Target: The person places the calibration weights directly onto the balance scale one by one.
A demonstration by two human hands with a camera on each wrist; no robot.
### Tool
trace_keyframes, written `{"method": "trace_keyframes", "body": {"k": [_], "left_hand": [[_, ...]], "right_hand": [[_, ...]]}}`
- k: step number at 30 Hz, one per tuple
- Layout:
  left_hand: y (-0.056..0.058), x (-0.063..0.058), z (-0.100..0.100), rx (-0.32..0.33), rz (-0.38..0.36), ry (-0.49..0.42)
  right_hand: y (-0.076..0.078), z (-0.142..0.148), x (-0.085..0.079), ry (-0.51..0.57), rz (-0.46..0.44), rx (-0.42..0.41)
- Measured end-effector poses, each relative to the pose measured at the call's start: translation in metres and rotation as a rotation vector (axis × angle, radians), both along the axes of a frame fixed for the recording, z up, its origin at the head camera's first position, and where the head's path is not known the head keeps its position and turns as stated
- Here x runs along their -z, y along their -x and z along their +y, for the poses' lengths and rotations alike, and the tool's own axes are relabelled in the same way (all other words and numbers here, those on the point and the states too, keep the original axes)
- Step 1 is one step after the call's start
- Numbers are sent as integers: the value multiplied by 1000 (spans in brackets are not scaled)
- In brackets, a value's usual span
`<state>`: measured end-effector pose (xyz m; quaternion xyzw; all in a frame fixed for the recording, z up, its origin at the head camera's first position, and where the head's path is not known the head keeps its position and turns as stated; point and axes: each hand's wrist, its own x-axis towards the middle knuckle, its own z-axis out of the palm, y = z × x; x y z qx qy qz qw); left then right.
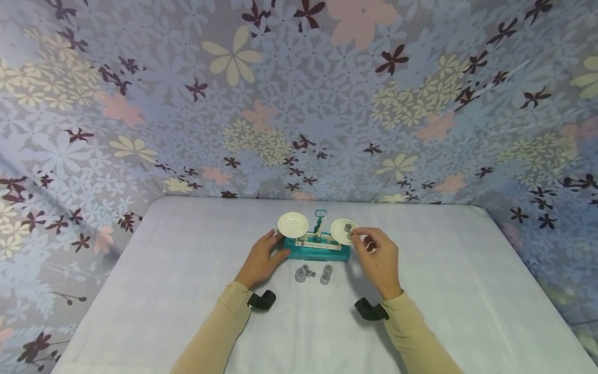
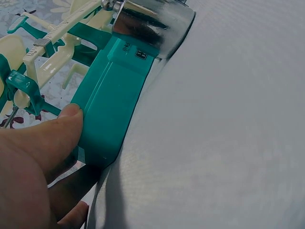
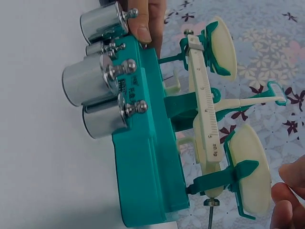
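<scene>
A teal balance scale [image 1: 317, 253] with two cream pans stands on the table. My left hand [image 1: 261, 262] grips the left end of its base; in the left wrist view the thumb [image 2: 69, 121] presses the front face and the fingers go behind. The left pan [image 1: 293, 225] holds nothing. On the right pan [image 1: 337, 232] stands a metal weight [image 1: 348, 227]. Over that pan's near right edge my right hand [image 1: 379, 259] pinches a small weight [image 1: 350, 235], mostly covered by the fingertips. The right wrist view shows those fingers [image 3: 290, 174] beside the pan, the weight hidden.
Several silver weights of different sizes stand in front of the base, a left cluster [image 1: 301, 275] and a right pair [image 1: 325, 279]. A pale cloth covers the table [image 1: 187, 311]. Flowered fabric [image 1: 299, 104] hangs behind and at both sides.
</scene>
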<state>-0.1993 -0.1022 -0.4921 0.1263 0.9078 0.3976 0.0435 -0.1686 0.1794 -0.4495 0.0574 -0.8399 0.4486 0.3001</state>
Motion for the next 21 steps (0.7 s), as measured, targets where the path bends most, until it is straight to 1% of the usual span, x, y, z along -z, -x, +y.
{"method": "trace_keyframes", "body": {"k": [5,12,16,21], "left_hand": [[0,-1,1,1,-3,-5],[0,-1,0,-4,-14,-1],[1,-1,-1,-4,-9,-2],[0,-1,0,4,5,-7]], "right_hand": [[-6,-2,0,8,-17,-26],[-12,-7,1,32,-15,-86],[-15,-10,1,45,-38,-110],[-20,-13,4,86,-94,-124]]}}
